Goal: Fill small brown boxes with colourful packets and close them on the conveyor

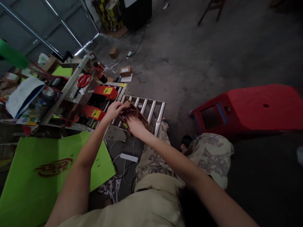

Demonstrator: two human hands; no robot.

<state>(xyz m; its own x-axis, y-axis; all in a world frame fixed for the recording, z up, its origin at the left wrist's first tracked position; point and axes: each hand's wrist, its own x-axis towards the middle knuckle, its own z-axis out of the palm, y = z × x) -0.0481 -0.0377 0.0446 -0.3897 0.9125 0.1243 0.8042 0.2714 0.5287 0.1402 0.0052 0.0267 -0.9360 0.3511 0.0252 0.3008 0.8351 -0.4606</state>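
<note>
A small cardboard box (pixel 144 118) lies tilted at the end of a roller conveyor (pixel 151 110), with its top open. Dark, purplish packed contents show inside, too dim to name. My left hand (pixel 114 110) is closed on the box's left edge, its fingers curled over the rim. With fingers stretched out, my right hand (pixel 136 125) lies flat on the contents; its fingertips are partly lost in shadow. Just left of the box, two red machine arms (pixel 94 113) with yellow warning labels belong to a box-sealing machine.
Red-handled scissors (pixel 84 80) lie on the machine. A green board (pixel 52 170) leans at lower left. Beneath the conveyor is a white power strip (pixel 129 157) with cables. Small cartons (pixel 125 71) sit on the floor beyond. A red plastic stool (pixel 260 107) stands at right.
</note>
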